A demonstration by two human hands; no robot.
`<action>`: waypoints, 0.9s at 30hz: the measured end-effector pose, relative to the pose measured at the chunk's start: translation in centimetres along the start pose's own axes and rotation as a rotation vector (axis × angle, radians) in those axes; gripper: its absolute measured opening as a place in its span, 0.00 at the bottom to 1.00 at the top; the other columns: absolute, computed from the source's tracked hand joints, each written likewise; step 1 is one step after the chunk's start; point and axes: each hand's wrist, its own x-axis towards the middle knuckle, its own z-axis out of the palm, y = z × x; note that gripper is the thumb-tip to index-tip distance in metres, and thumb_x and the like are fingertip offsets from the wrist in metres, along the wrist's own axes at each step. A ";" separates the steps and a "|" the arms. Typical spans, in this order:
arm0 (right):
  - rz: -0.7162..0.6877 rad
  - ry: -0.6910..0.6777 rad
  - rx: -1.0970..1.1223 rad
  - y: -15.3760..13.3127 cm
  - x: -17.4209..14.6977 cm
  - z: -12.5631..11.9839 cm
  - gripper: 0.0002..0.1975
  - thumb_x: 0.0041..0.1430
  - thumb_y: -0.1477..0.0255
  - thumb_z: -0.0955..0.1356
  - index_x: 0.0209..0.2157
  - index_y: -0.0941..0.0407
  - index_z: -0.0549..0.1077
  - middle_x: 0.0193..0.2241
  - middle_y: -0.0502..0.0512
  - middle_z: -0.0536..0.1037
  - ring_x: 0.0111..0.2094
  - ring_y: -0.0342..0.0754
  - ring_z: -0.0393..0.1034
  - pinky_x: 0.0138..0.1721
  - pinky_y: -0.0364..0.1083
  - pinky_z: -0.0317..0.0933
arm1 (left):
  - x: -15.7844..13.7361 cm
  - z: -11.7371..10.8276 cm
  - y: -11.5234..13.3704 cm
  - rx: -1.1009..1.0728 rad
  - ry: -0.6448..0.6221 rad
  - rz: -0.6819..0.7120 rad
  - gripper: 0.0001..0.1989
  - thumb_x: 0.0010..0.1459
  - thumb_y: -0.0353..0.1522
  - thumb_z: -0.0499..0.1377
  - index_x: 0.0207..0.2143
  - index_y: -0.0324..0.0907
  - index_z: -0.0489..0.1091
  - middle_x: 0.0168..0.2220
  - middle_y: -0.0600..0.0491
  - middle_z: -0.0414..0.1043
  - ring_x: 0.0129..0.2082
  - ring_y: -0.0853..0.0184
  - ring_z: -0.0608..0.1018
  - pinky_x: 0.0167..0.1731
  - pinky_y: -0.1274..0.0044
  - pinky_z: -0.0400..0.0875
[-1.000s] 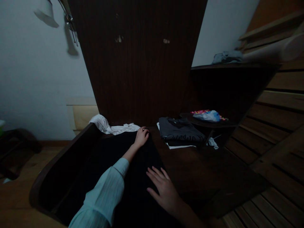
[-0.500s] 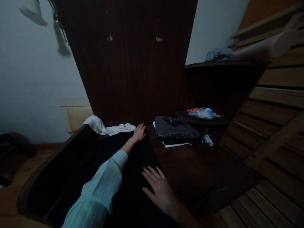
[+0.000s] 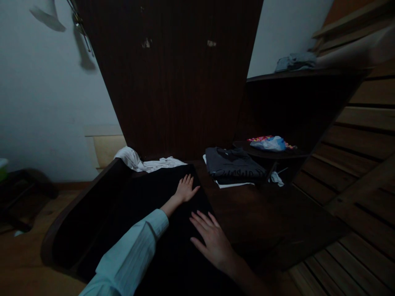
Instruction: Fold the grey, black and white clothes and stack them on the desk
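Note:
A black cloth [image 3: 154, 185], probably a garment, lies spread over the dark wooden desk top [image 3: 243, 209]. My left hand [image 3: 185, 188] rests flat on its far part, fingers spread and thumb pointing right. Closer to me, my right hand [image 3: 212, 240] lies open over the cloth's right side, its fingers slightly apart. Neither hand grips anything. Crumpled white fabric [image 3: 162, 163] lies along the back, just beyond the black cloth. To the right of the cloth sits a stack of folded clothes with a dark grey shirt [image 3: 233, 162] on top.
A corner shelf [image 3: 308, 74] at the right carries a plastic bag [image 3: 271, 144] and folded grey-blue cloth [image 3: 294, 61]. Wooden slats [image 3: 364, 164] stand on the far right. The desk's raised side edge [image 3: 61, 224] runs along the left. A wall lamp [image 3: 49, 14] hangs upper left.
My left hand has slid back toward me from the cloth's far edge, its fingers now spread. My right hand stays about where it was. The view has shifted slightly left.

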 end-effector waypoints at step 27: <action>0.014 0.093 -0.235 0.0 4.2 1.5 0.18 0.56 0.69 0.62 0.49 0.54 0.64 0.37 0.57 0.68 0.39 0.50 0.62 0.37 0.48 0.61 | -1.3 -4.1 3.3 0.435 -0.085 -0.075 0.24 0.59 0.37 0.46 0.55 0.35 0.54 0.57 0.41 0.54 0.57 0.58 0.57 0.53 0.67 0.52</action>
